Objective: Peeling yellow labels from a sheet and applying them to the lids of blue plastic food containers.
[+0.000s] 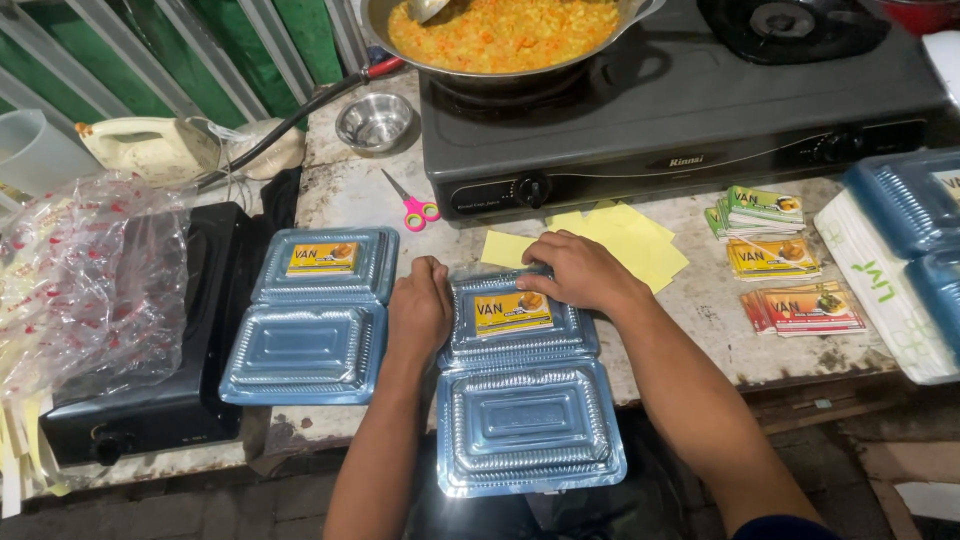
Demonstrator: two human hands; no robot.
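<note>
On the worn stone counter [330,190], left hand [420,308] and right hand [580,270] press flat, unclenched, on the ribbed clear-plastic hinged box [522,385], its yellow label [512,312] half covered.

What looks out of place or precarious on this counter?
The open clamshell container under both hands, left hand and right hand, hangs its lower half past the counter edge. Pink-handled scissors lie loose beside the stove.

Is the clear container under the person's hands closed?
No: the clear container lies hinged open, and both the left hand and right hand rest on its labelled lid.
</note>
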